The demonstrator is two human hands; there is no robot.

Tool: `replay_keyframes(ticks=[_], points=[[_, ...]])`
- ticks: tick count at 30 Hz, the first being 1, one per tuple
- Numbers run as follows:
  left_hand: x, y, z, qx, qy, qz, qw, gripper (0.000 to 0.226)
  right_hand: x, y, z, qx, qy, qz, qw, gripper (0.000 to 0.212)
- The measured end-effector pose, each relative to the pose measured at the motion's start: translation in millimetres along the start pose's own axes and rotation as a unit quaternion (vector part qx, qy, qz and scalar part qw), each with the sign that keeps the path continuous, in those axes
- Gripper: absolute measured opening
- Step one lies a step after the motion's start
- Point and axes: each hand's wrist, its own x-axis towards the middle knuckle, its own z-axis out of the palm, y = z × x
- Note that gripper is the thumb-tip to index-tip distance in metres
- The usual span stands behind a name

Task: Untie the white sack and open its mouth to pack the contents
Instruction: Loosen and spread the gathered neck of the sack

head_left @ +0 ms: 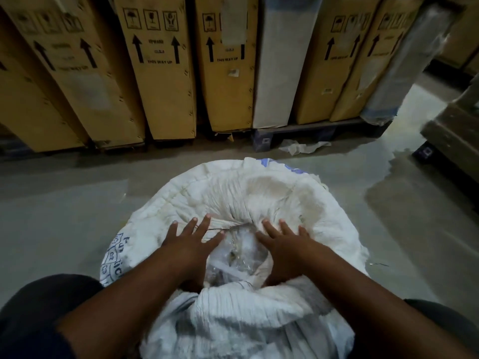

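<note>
A large white woven sack (259,193) with blue print stands on the floor in front of me, its gathered top parted in the middle. Through the gap shows clear plastic wrapping (237,257) over the contents. My left hand (190,242) lies flat on the left side of the opening with fingers spread. My right hand (282,244) presses flat on the right side, fingers apart. A thin string (223,228) runs across the cloth between the two hands. Neither hand grips anything.
Tall cardboard boxes (160,73) with "this way up" arrows stand upright on a pallet (298,133) behind the sack. A wrapped roll (404,68) leans at the right. Crumpled plastic (303,147) lies on the grey floor. My knees flank the sack.
</note>
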Motion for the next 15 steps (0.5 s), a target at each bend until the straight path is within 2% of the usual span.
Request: replay_keyframes(ticks=[5, 10, 13, 15], points=[[-27.4, -44.9, -3.5, 0.037, -0.017, -0.089, 0.995, 0.139, -24.2, 21.4, 4.3, -0.048, -0.008, 0.042, 0.998, 0.128], [-63.8, -101.4, -12.5, 0.039, -0.04, -0.189, 0.98, 0.128, -52.7, 37.0, -6.4, -0.021, -0.002, 0.096, 0.995, 0.127], [-85.5, -95.8, -12.7, 0.05, 0.005, -0.197, 0.979, 0.135, -73.3, 24.8, 2.9, -0.022, 0.019, 0.103, 0.994, 0.138], [-95.0, -77.0, -13.5, 0.062, 0.063, -0.198, 0.976, 0.151, -85.1, 12.0, 15.4, -0.036, 0.029, 0.1, 0.994, 0.146]])
